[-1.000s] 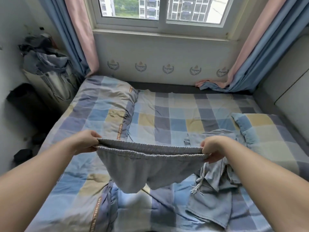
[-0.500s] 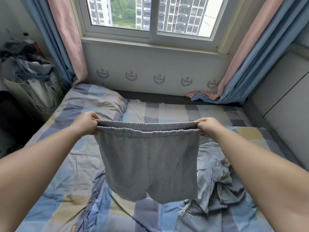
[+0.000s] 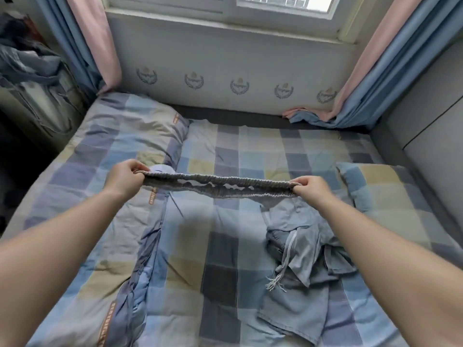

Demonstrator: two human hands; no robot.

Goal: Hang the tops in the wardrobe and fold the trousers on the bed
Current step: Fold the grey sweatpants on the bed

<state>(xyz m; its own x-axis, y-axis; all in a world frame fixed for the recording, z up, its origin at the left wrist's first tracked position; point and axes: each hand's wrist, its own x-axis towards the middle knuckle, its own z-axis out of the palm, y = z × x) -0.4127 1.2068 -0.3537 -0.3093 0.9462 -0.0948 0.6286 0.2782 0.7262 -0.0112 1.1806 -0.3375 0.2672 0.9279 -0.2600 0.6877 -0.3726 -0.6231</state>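
Note:
Grey shorts (image 3: 218, 187) with an elastic waistband are stretched out in the air above the checked bed (image 3: 220, 259). My left hand (image 3: 124, 177) pinches the waistband's left end and my right hand (image 3: 309, 190) pinches its right end. Only the waistband shows edge-on; the legs are swung away from me and mostly hidden. A crumpled blue-grey garment (image 3: 300, 266) with a white drawstring lies on the bed below my right forearm.
A pillow (image 3: 390, 186) lies at the bed's right side and a folded checked quilt (image 3: 117, 151) covers the left. Clothes are heaped on a stand (image 3: 32, 71) at far left. Curtains (image 3: 370, 71) hang on both sides of the window; a grey panel wall is on the right.
The shorts hung flat from the waistband half a second ago; now their legs have swung forward and only the waistband shows. Both hands dropped lower, toward the bed.

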